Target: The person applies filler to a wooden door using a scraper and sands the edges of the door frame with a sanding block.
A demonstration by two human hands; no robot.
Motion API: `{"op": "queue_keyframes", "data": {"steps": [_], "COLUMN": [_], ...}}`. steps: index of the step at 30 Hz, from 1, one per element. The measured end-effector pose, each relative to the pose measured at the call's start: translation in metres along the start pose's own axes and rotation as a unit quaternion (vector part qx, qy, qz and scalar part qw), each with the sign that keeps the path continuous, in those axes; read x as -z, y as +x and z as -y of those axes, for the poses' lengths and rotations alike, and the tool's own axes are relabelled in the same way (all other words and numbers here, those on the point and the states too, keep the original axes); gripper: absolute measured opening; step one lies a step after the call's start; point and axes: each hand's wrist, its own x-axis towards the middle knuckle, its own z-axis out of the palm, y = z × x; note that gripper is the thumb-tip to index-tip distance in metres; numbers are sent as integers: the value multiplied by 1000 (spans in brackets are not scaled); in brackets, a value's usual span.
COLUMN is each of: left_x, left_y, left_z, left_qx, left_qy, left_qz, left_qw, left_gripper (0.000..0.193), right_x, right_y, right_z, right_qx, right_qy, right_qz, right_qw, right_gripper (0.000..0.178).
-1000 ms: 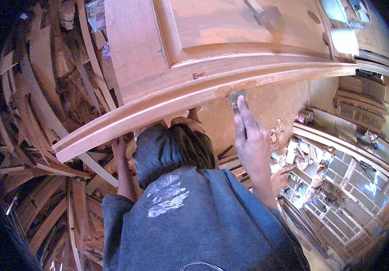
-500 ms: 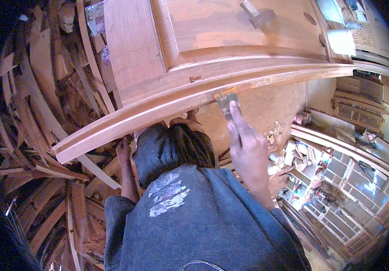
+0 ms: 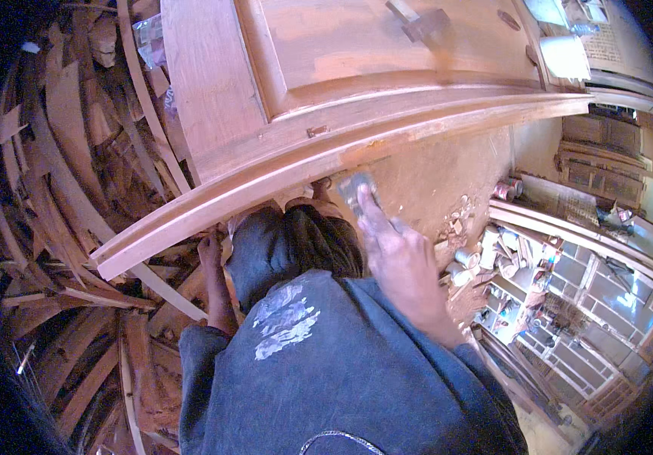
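Note:
My right hand (image 3: 402, 254) grips a paintbrush (image 3: 358, 193), its fingers around the handle and one finger stretched along the brush. The brush is blurred and stands apart from the near edge of a wooden panelled door (image 3: 212, 98). That long edge (image 3: 281, 180) has a step along it and a small cut-out above. A darker, wet-looking stretch (image 3: 372, 148) shows on the edge near the brush. My left hand (image 3: 209, 249) hangs just below the left part of the edge. Its fingers are small and partly hidden, so its grip does not show.
A T-shaped wooden tool (image 3: 421, 26) lies on the door's panel. Heaped timber offcuts (image 3: 76, 114) fill the left side. To the right are tins (image 3: 466, 259), wood shavings (image 3: 455, 224), long boards (image 3: 591, 243) and a metal-framed window grid (image 3: 588, 303).
My right hand has drawn the paintbrush off the door's edge, towards me and slightly left. My left hand stays near the same spot. The view has shifted slightly.

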Motion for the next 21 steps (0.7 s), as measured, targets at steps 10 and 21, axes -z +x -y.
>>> {"op": "queue_keyframes", "data": {"steps": [10,21], "left_x": [-12,-49], "left_y": [-11,-72], "left_z": [-18,26], "left_qx": [-49,39], "left_qy": [16,-65], "left_qz": [-94,-64], "left_qw": [994,995], "left_gripper": [49,45], "right_x": [85,164], "right_y": [70,124], "right_z": [-12,-60], "right_qx": [303,186], "right_qy": [-211,-361], "right_qz": [126,188], "right_qw": [921,894], "right_gripper": [28,22]}}
